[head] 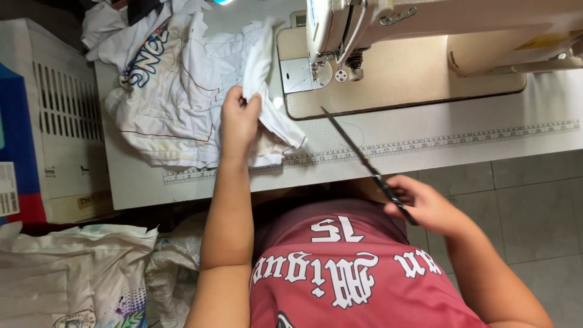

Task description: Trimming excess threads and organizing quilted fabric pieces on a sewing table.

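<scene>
Left hand (238, 121) bunches soft white cloth (267, 91) in a tight fist on the smooth white table (425, 143), just beside the sewing machine (376, 24); right hand (425, 206) grips long, slim black scissors (364, 161), blades together, pointing at the cloth

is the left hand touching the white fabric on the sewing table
Touching. The head view shows the left hand closed around a fold of the white fabric.

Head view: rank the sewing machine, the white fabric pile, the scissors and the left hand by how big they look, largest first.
1. Sewing machine, cut off by the frame's edge.
2. White fabric pile, close behind it in spread, so those two are unsure.
3. Scissors, long but thin.
4. Left hand, shorter than the scissors though broader.
</scene>
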